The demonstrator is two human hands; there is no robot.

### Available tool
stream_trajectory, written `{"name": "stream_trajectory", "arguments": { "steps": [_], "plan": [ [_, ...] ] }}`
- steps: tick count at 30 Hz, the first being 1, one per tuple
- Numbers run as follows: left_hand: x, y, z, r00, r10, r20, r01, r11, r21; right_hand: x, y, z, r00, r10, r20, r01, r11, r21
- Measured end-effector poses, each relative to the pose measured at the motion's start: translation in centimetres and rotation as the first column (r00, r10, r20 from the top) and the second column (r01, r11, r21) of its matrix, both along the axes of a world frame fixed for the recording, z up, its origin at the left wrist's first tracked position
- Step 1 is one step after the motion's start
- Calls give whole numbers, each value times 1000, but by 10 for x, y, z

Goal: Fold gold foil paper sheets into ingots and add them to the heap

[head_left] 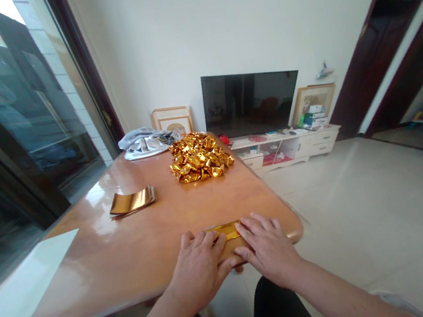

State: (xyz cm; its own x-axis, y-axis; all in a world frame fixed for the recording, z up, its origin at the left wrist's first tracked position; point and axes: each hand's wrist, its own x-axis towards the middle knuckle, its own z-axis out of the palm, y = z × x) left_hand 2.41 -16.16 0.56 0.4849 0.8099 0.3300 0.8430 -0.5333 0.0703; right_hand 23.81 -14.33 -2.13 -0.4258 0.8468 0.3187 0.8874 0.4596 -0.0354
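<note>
a tiled living room with white walls opens out ahead, with a dark-framed glass door along the left side. a long wooden table with a glossy top runs away from the person toward a low white tv cabinet, which has a black tv on it. a picture frame leans at the right end of the cabinet, with small boxes in front of it, and another picture frame stands behind the far end of the table.

on the table, a big heap of crumpled gold foil pieces sits near the far end, just in front of a gray cloth. a small stack of flat gold foil sheets lies to the left, well apart from the heap.

at the near edge of the table, the left hand and right hand lie almost flat, side by side, fingers slightly spread, pressing down on a narrow gold foil strip. the strip sits between them, its ends under the fingers, with its middle showing in the gap.
</note>
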Motion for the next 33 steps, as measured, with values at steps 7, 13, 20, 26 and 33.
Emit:
{"name": "stream_trajectory", "arguments": {
  "steps": [7,13,20,26,33],
  "plan": [
    [-4,-1,-6,999,-12,-33,11,1000,-24,1,4,-1,999,-30,25,31,998,-59],
    [-6,-1,-8,999,-11,-40,9,999,-42,-14,-10,4,1000,11,-4,-11,999,-49],
    [-7,-2,-9,999,-24,-26,23,999,-37,-14,-19,6,1000,8,10,-8,998,-58],
    [-6,-3,-7,999,-23,-26,21,998,-51,3,-18,4,997,-78,27,79,996,-27],
    [-5,-3,-6,999,-18,-40,16,998,-60,2,-17,12,994,-95,-46,96,995,17]
  ]
}}
